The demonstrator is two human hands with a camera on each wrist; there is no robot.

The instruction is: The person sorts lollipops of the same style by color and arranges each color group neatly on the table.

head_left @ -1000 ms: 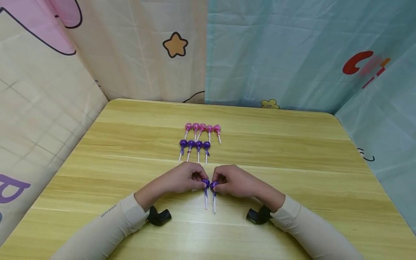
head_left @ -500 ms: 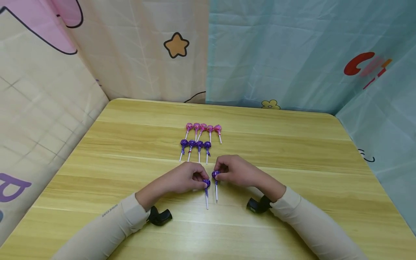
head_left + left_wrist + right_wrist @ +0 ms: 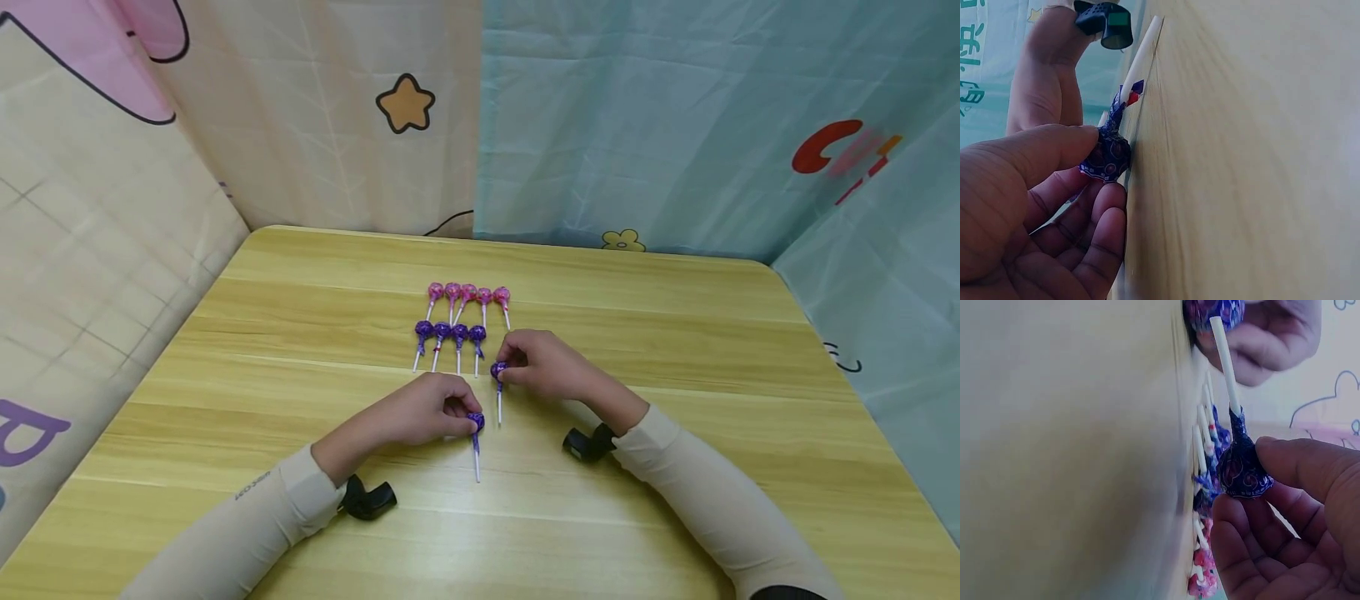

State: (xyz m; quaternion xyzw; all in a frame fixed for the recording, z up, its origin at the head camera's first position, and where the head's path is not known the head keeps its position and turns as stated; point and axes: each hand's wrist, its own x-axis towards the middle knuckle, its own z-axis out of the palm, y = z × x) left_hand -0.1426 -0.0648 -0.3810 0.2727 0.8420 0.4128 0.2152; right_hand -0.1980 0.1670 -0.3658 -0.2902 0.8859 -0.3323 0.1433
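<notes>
Between thumb and fingers, my left hand point(image 3: 431, 408) pinches the purple-wrapped head of a lollipop point(image 3: 1108, 153), its white stick pointing toward me on the table. My right hand point(image 3: 547, 364) pinches a second purple lollipop point(image 3: 1242, 465) by its head, farther up the table and just right of the purple row. That row of several purple lollipops point(image 3: 460, 332) lies side by side, sticks toward me. Behind it is a row of several pink lollipops point(image 3: 468, 292); my right hand is close to the stick of the rightmost one.
The wood-grain table point(image 3: 225, 375) extends to both sides of the hands. Patterned curtains point(image 3: 637, 108) hang behind and beside it. A black wrist camera point(image 3: 369, 500) sits under the left wrist and another black camera point(image 3: 588, 443) under the right.
My right hand has carried its purple lollipop forward, away from the one in my left hand and up toward the purple row. My left hand has stayed in place.
</notes>
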